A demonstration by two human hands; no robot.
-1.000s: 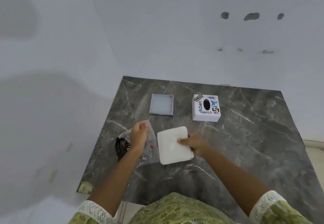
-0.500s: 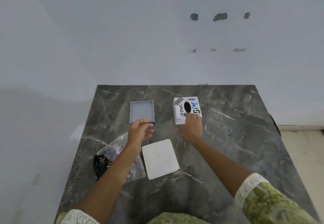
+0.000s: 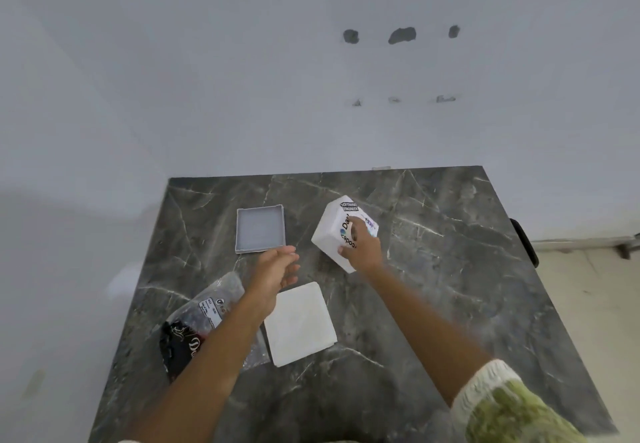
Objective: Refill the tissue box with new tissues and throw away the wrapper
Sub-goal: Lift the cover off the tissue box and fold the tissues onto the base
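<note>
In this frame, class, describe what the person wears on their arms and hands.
The left hand and right hand are bare, with no gloves, rings or watch visible. The right arm's short sleeve is green-patterned fabric with a white textured cuff. Both forearms are uncovered.

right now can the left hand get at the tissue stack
Probably yes. The left hand hovers open just above the tissue stack, which lies bare on the table; the wrapper sits beside it, not over it.
</note>
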